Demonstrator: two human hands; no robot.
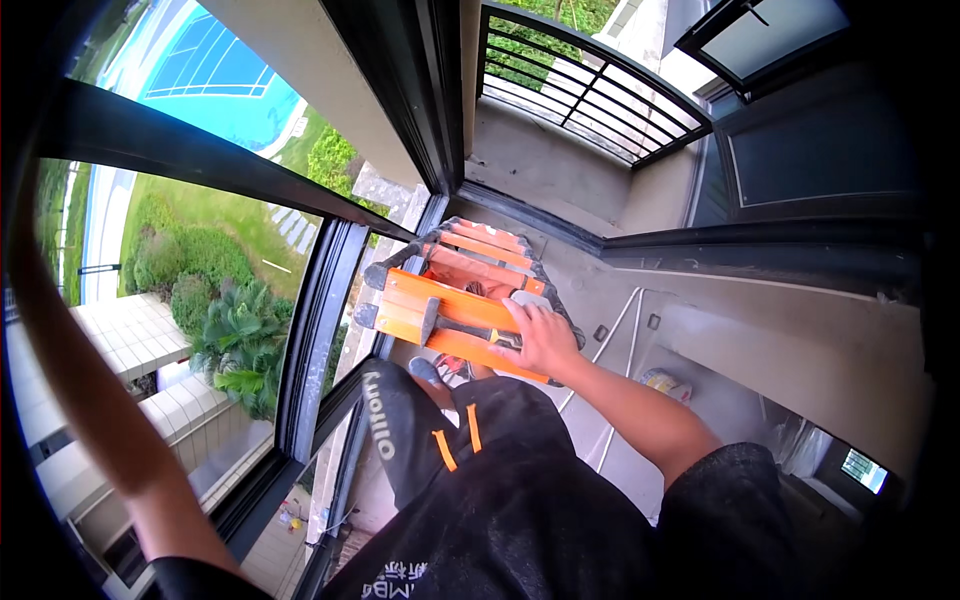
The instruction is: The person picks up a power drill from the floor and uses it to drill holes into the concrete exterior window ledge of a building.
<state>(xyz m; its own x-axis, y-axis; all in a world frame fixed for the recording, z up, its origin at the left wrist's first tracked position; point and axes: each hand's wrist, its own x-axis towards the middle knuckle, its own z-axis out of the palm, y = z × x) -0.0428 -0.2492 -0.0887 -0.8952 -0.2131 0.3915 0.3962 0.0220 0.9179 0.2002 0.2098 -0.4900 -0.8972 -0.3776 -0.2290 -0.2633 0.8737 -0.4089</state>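
Observation:
My right hand (545, 342) is at the top of an orange stepladder (450, 297), its fingers and thumb closed around the end of a hammer (430, 321). The hammer has a grey head and a dark handle with a yellow-orange part, and it lies across the ladder's top step. Part of its grip is hidden by my fingers. Beside my fingertips is a small pale grey piece that I cannot make out. My left arm reaches up along the left edge beside the window; its hand is lost in the dark rim.
A black window frame (300, 340) runs along my left, with a garden and a blue court far below. Ahead is a balcony with a black railing (590, 90). A white pole (617, 340) and a bucket (665, 384) are on the right.

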